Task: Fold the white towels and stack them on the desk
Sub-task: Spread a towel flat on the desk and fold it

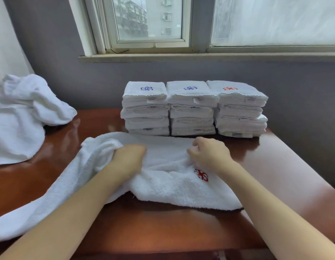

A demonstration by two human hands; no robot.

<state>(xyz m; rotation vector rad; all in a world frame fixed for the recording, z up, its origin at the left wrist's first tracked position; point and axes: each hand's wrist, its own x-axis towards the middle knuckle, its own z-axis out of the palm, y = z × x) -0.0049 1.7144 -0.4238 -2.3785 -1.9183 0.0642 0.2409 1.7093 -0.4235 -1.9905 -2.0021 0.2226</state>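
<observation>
Towel of white terry with red emblem (172,186), frame centre, spread on glossy reddish-brown wooden desk (163,228); left hand (128,158) grips a bunched fold, right hand (209,152), fingers curled, seemingly pinches cloth. Three stacks of folded white towels (193,109), upper centre.

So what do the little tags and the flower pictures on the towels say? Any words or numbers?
No text here can be read.
Tags on the folded stacks: print too small and blurred.
Blue emblems and red emblem on the top towels: stitched patterns, no legible letters.
Red stitching on the unfolded towel: a pattern too, no letters.
</observation>
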